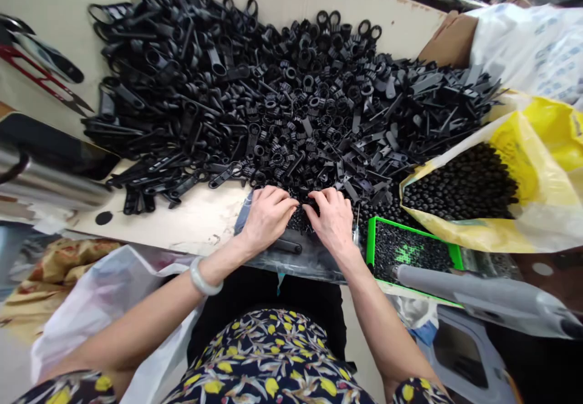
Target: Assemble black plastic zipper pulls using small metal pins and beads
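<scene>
A big heap of black plastic parts (291, 94), long flat strips and ring-shaped pieces, covers the pale table (191, 222). My left hand (266, 215) and my right hand (332, 219) rest side by side at the heap's near edge. The fingers of both are curled down into a small cluster of tiny black pieces (300, 212) between them. What each pinches is too small to make out. A black strip (286, 247) lies on a clear plastic sheet just under my left hand. A pale bangle (203, 277) circles my left wrist.
A green tray (412, 252) of small black bits sits right of my right hand. Beyond it a yellow bag (537, 167) holds more black pieces. A grey tool (492, 297) lies at lower right, red-handled scissors (40, 76) at far left, a white bag (532, 45) top right.
</scene>
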The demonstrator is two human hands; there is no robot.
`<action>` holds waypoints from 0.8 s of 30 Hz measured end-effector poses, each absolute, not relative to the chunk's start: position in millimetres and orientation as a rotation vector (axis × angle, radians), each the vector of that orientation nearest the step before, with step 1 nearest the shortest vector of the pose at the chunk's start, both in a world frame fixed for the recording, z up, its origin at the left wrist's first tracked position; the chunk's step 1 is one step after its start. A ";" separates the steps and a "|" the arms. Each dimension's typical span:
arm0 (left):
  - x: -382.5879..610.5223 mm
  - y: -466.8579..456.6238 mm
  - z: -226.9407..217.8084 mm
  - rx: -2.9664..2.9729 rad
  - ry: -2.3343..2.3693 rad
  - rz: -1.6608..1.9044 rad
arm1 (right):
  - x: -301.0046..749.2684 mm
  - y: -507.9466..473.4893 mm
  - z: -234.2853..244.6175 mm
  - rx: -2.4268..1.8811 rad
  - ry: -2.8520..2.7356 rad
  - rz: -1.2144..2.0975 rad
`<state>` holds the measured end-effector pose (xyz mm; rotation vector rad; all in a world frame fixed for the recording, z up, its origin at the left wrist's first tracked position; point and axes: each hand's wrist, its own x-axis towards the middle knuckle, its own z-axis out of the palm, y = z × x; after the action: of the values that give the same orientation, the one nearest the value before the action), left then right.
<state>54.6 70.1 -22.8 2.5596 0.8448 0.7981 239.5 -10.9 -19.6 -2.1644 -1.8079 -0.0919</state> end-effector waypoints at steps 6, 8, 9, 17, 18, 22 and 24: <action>70.8 95.0 -21.8 2.803 0.976 0.680 | 259.7 -15.9 -13.5 -2.156 -1.713 -0.236; 68.2 94.8 -21.1 2.819 0.999 0.675 | 262.6 -15.1 -13.9 -2.122 -1.764 -0.227; 66.8 94.0 -20.8 2.828 0.997 0.667 | 262.8 -13.7 -14.5 -2.109 -1.794 -0.214; 73.8 93.7 -18.5 2.897 0.969 0.543 | 259.4 -4.8 -18.1 -2.057 -1.944 -0.187; 77.1 95.2 -17.6 2.909 0.960 0.535 | 259.8 -4.6 -18.8 -2.054 -1.949 -0.181; 84.8 102.1 -15.2 2.909 0.913 0.523 | 264.9 -6.2 -20.7 -2.048 -1.903 -0.173; 80.2 103.1 -15.7 2.859 0.893 0.559 | 267.9 -9.3 -19.4 -2.054 -1.843 -0.201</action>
<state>80.2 103.1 -15.7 2.8595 0.8931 0.5592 267.9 -9.3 -19.4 -2.0543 -1.8435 -0.2008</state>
